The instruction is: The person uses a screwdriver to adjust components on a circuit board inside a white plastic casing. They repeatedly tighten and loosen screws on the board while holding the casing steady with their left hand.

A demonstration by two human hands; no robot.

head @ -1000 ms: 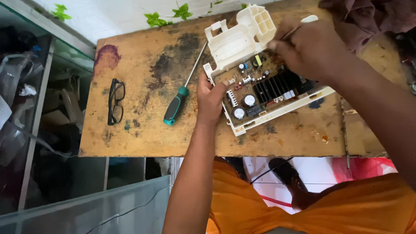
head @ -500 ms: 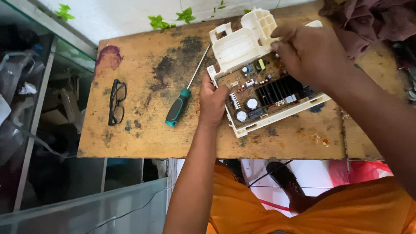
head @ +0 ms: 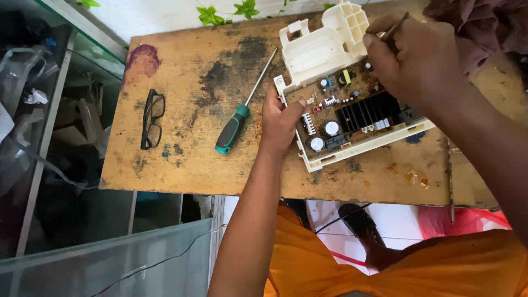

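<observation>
glasses (head: 151,119) near bench (head: 181,165) left edge, unmoved | screwdriver (head: 242,113) mid-bench, unmoved | left hand (head: 280,118) still grips board (head: 352,113) left edge | right hand (head: 421,60) pinches thin tool (head: 395,26), lower on board than 1 s ago

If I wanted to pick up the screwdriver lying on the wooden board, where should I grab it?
Probably by the thick green and black handle of the screwdriver, coming down from above. It lies flat on the wooden board, with clear space around the handle. The thin metal shaft points up toward the white casing, so it is slimmer and harder to hold. The left hand rests just beside the handle.
</observation>
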